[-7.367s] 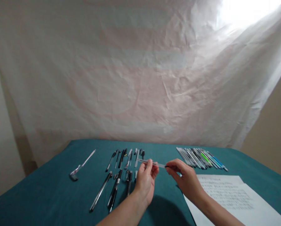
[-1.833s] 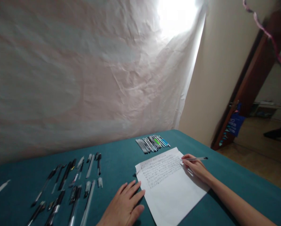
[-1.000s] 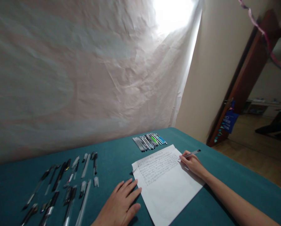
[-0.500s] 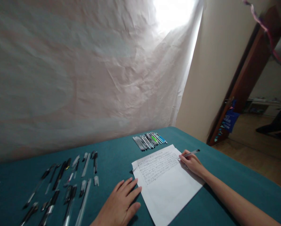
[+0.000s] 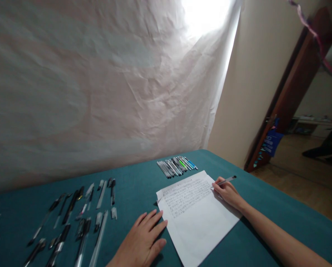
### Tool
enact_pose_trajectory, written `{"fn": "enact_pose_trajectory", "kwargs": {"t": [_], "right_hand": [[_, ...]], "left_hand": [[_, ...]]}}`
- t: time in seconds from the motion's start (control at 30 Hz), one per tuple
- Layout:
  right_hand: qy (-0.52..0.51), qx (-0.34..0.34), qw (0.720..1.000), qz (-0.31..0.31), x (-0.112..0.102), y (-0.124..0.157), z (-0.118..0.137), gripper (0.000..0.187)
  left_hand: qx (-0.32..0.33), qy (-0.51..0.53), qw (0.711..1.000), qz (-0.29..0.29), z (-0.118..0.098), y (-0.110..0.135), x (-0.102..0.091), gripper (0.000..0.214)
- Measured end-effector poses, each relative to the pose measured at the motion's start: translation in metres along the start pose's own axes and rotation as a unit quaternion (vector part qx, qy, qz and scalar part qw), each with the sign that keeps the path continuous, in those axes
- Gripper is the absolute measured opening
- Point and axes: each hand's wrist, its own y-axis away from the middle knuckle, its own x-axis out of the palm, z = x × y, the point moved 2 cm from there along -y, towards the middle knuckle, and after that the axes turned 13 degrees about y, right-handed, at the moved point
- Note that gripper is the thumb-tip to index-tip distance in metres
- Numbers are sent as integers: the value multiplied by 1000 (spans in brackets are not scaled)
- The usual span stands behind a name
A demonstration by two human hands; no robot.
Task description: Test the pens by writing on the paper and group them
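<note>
My right hand is closed around a pen, its tip at the right edge of a white sheet of paper with lines of handwriting on its upper half. My left hand lies flat and open on the teal tablecloth, fingertips touching the sheet's left edge. To the left of that hand lie several loose pens and pen parts in rough rows. A tight row of several pens, one green and one blue, lies beyond the paper.
A creased white sheet hangs behind the table with bright light at its top. On the right, a beige wall, a brown door frame and wooden floor. The table edge runs diagonally at right.
Long before, both hands held a clear pen piece over the pen rows. Since then the view turned right; the right hand keeps the pen at the paper's edge and the left hand lies flat, almost still.
</note>
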Motion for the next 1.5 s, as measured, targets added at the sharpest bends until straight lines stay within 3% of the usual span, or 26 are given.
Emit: {"fn": "enact_pose_trajectory", "kwargs": {"t": [1.27, 1.37, 1.5], "right_hand": [[12, 14, 1000, -11, -2, 4, 1, 25], [14, 14, 1000, 3, -2, 8, 0, 29], [40, -18, 999, 14, 0, 10, 16, 30]], "left_hand": [[14, 25, 1000, -13, 1, 4, 0, 43], [12, 17, 1000, -13, -5, 8, -4, 44], [-30, -22, 996, -78, -5, 12, -23, 28]]}}
